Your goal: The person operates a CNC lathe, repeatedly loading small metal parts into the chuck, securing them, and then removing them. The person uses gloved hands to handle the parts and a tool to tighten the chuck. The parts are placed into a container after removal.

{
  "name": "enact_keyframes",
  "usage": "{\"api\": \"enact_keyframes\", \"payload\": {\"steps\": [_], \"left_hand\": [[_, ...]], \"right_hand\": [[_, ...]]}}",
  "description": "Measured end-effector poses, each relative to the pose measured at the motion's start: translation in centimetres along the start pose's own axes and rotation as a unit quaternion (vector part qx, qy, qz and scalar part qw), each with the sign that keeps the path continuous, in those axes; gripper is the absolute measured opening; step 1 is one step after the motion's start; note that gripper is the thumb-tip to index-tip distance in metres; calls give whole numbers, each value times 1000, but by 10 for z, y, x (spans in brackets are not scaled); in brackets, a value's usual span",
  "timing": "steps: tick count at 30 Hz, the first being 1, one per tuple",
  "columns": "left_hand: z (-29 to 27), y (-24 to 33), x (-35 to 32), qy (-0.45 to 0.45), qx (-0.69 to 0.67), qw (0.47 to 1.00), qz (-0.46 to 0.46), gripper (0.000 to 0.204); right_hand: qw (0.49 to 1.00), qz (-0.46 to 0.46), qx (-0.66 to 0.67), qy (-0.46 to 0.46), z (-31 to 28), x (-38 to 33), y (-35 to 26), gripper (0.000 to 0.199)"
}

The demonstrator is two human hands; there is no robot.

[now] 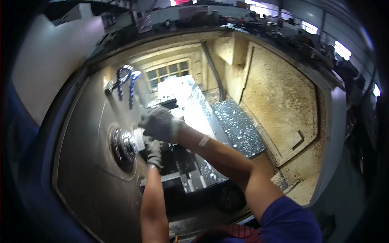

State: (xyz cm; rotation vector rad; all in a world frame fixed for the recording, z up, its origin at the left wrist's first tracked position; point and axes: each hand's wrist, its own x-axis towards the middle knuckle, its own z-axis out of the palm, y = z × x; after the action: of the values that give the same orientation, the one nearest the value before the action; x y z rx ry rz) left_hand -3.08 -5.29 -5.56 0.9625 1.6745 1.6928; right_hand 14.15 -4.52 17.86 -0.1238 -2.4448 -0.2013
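Note:
Both my hands wear grey work gloves and are inside a lathe's enclosure, just right of the round chuck (125, 146). A pale, blocky metal piece (139, 139) stands out beside the chuck face. My left hand (153, 151) is closed against this piece from below, its fingers partly hidden. Above it, my right hand (157, 123) is curled closed over the piece's upper side; what lies inside its fingers is hidden. My right forearm crosses in front of a brightly lit metal slide (193, 104).
Blue segmented coolant hoses (131, 91) hang above the chuck. A dark cover strewn with chips (237, 127) lies right of the slide. The stained enclosure panel (279, 97) rises at the right, and a black hose (213, 69) runs down the back wall.

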Motion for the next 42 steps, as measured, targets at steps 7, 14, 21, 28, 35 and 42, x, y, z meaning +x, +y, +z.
{"api": "enact_keyframes", "payload": {"steps": [7, 14, 21, 28, 35, 42], "left_hand": [[26, 82, -38, 29, -122, 990, 65, 11], [10, 51, -59, 56, -62, 996, -16, 10], [21, 61, -77, 122, 56, 981, 138, 12], [22, 52, -76, 46, -111, 992, -32, 2], [30, 72, -75, 2, -93, 993, -66, 12], [35, 64, -70, -26, -130, 988, -79, 12]], "right_hand": [[924, 227, 229, 204, -41, -149, -146, 30], [915, 306, 263, 18, -45, -253, -214, 25], [892, 401, 209, 15, -68, -301, -227, 19], [902, 368, 218, -56, -66, -303, -240, 22], [914, 314, 241, -88, -56, -301, -244, 24], [916, 305, 242, -98, -56, -299, -240, 24]]}}
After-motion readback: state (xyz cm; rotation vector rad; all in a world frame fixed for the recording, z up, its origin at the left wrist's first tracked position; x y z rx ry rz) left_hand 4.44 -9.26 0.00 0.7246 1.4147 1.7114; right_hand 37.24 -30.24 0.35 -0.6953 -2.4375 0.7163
